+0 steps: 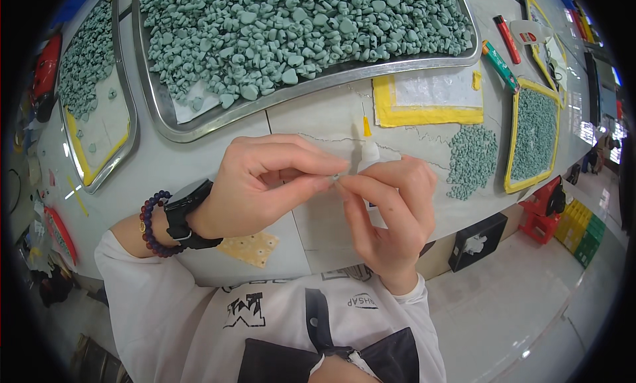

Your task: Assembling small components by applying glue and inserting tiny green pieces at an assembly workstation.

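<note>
In front of my chest, my left hand [262,177] and my right hand [394,207] meet at the fingertips. Between them is a tiny pale green piece [334,178], pinched by thumb and forefinger on both sides and mostly covered. Just behind the right hand stands a white squeeze bottle [369,155] with a yellow needle tip [366,126]; the fingers hide its lower part. Beyond the hands lies a large metal tray [265,106], heaped with many small green moulded pieces [298,38].
To the right, a loose patch of smaller green pieces [472,161] lies beside a yellow-edged tray [509,177]. A yellow-bordered board [384,105], a green cutter [500,66] and a red pen-like stick [507,38] are farther back. Another tray [129,128] stands left; a patterned yellow cloth [252,248] lies near me.
</note>
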